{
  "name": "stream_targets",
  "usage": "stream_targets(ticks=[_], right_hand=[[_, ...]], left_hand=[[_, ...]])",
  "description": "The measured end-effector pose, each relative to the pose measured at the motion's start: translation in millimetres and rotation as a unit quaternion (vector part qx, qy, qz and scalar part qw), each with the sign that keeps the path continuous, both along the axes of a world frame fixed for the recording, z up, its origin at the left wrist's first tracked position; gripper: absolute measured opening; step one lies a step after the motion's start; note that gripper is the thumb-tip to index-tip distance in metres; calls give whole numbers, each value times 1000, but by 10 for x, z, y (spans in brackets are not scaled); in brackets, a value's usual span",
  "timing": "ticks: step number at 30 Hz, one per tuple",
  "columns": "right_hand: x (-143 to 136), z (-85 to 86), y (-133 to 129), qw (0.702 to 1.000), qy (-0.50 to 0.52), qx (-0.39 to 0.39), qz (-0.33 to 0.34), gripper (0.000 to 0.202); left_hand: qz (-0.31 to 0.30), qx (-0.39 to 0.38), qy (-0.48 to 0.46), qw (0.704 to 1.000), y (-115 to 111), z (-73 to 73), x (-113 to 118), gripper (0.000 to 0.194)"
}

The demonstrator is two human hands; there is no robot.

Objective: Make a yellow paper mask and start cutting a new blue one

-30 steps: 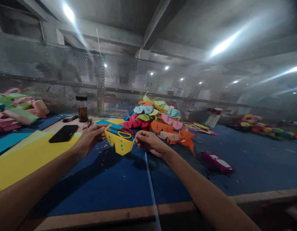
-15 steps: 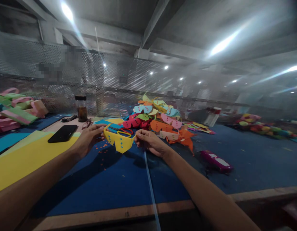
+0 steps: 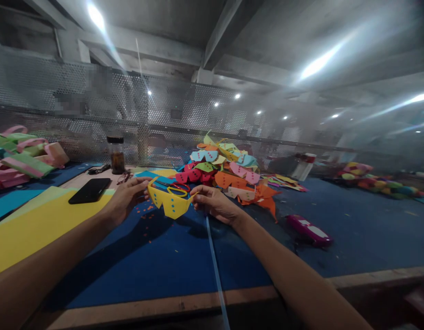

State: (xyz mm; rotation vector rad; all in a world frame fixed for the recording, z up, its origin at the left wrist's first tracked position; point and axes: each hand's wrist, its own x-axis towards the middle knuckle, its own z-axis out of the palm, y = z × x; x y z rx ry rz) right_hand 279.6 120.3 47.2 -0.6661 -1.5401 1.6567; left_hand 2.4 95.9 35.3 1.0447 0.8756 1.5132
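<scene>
Between my two hands, above the blue table [image 3: 156, 270], hangs a pair of yellow paper glasses [image 3: 175, 206] with small blue dots on its front. My left hand [image 3: 131, 197] pinches its left end, and my right hand [image 3: 212, 201] pinches the right end. Behind the glasses lie scissors [image 3: 177, 191] with yellow-lined handles, partly covered by the paper. Small orange paper bits [image 3: 148, 215] are scattered below my left hand. Just past my right hand rises a heap of coloured paper glasses [image 3: 228, 167].
A black phone [image 3: 90, 190] rests on yellow paper sheets [image 3: 43, 224] at left, with a lidded jar [image 3: 117, 156] behind. A purple case [image 3: 308, 230] lies at right. Folded paper pieces [image 3: 29, 156] are piled far left. Perforated metal mesh [image 3: 170, 110] stands at the back.
The right end of the yellow glasses and my right hand's fingers have shifted very slightly. My left hand stays in place, still pinching the paper.
</scene>
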Motion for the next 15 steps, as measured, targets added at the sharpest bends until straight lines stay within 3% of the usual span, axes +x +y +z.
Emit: stream_targets(ticks=[15], right_hand=[[14,-33,31,1000,13,15,8,33]], left_hand=[[-3,-3,7,1000,40,-20,-20,29]])
